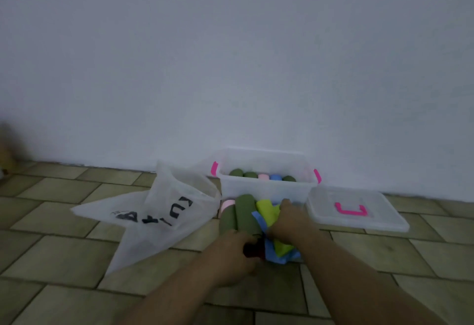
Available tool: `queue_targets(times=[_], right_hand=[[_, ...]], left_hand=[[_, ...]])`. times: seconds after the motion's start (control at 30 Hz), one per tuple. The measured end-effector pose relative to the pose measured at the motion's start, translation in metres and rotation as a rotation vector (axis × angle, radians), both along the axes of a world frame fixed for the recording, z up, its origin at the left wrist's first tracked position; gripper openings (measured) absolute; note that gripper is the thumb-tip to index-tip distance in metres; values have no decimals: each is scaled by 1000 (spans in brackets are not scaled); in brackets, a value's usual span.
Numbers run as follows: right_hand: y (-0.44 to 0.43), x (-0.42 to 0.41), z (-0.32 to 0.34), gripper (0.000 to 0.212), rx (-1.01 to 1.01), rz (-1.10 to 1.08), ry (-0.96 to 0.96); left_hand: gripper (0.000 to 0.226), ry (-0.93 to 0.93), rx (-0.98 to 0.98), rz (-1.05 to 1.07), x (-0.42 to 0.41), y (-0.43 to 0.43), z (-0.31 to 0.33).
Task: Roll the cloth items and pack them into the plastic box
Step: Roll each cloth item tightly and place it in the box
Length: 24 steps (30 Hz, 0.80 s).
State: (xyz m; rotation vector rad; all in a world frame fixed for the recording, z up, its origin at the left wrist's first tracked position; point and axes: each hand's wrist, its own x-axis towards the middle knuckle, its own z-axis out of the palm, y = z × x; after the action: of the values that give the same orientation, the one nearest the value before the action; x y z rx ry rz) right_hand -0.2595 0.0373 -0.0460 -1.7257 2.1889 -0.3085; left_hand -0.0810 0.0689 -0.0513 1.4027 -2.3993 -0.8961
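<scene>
Our left hand (229, 253): fingers curled round a dark red cloth (252, 249), nearest us. Our right hand (288, 219): just beside the left, laid over a lime cloth (266, 208) that sits on a blue cloth (277, 258); we cannot tell whether it grips or only presses. Two green rolls (243, 215): side by side ahead of the left hand, a pink roll (227, 204) at their far left. Plastic box (266, 190): just beyond both hands against the wall, holding a row of five rolls (261, 176) (three green, one pink, one blue). Lid (372, 218): flat on the floor, right of the right hand. White mesh bag (164, 211): left of the left hand, black lettering.
</scene>
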Motion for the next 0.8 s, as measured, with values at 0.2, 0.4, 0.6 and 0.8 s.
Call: queue_targets(times=[0.2, 0.4, 0.6, 0.8], right_hand=[[74, -7, -7, 66, 60, 41, -15], [137, 30, -52, 59, 27, 259, 153], [151, 36, -44, 53, -2, 393, 157], [166, 18, -49, 60, -150, 178, 196]], left_hand=[[39, 168, 18, 177, 37, 22, 6], [38, 243, 71, 186, 38, 43, -4], [51, -146, 49, -25, 41, 63, -29], [55, -247, -22, -45, 49, 73, -39]])
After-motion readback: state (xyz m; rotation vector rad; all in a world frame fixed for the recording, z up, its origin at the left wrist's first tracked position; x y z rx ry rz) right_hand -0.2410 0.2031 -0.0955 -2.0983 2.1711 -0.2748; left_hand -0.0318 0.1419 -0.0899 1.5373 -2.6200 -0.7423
